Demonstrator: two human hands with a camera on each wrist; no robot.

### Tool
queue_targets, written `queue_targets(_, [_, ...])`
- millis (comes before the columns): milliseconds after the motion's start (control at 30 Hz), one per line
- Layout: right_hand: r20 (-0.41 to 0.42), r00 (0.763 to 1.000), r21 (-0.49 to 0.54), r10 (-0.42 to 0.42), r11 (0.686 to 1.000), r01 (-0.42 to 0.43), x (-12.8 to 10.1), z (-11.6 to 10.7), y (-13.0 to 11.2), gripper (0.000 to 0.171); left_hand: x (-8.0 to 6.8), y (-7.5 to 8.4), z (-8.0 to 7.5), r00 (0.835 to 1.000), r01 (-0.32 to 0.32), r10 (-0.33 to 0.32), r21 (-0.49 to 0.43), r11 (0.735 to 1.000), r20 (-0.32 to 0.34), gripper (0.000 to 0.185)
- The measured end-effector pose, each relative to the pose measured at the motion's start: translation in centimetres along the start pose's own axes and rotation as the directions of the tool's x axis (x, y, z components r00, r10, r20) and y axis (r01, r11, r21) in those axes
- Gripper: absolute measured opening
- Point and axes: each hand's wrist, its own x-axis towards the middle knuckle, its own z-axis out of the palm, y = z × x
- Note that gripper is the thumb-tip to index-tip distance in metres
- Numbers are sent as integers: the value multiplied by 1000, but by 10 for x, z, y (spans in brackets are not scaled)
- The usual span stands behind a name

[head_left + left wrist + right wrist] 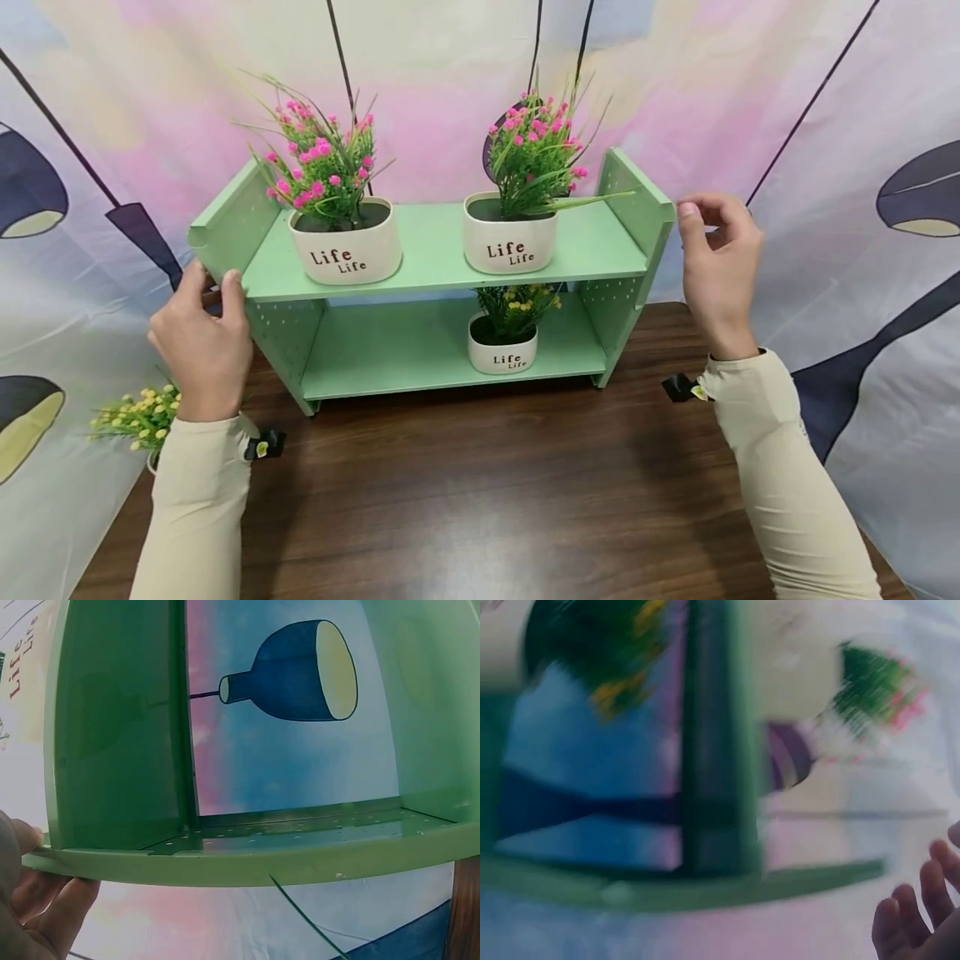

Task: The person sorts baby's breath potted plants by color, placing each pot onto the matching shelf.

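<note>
A green two-tier shelf (427,287) stands on the table. Thumb and fingers of my left hand (206,342) pinch the front edge of its left side panel (285,862), near the upper board. Just right of the right side panel (637,196), my right hand (720,271) hovers apart from it, fingers loosely bent and holding nothing. Two white "Life" pots, a left pot (348,250) and a right pot (510,242), hold pink-flowered plants on the upper board. Below sits a white pot (502,354) with yellow flowers, toward the right of the lower board.
Another yellow-flowered plant (142,417) stands at the table's left, partly behind my left forearm. The brown wooden table (465,500) extends in front of the shelf. A printed curtain (435,100) hangs close behind and along both sides.
</note>
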Motion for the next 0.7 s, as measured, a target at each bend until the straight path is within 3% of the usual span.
queue_targets(133, [63,996,-98,61,994,-55,-1,-5,30,30,2,0,0,1000,3,-3,1,1000,-7,33])
queue_targets(300, [200,970,-146,136,983,-108,-6,-4,46,43,2,-1,-1,1000,7,-7,8,1000,-12,34])
queue_targets(567, [280,953,-174,119,982,-71,-19,-5,61,50,0,0,-2,1000,-8,8,0,1000,7,35])
queue_targets(700, [291,955,-203,63,979,-2,-24,-7,71,45,-1,1,-2,1000,-13,13,-5,1000,16,34])
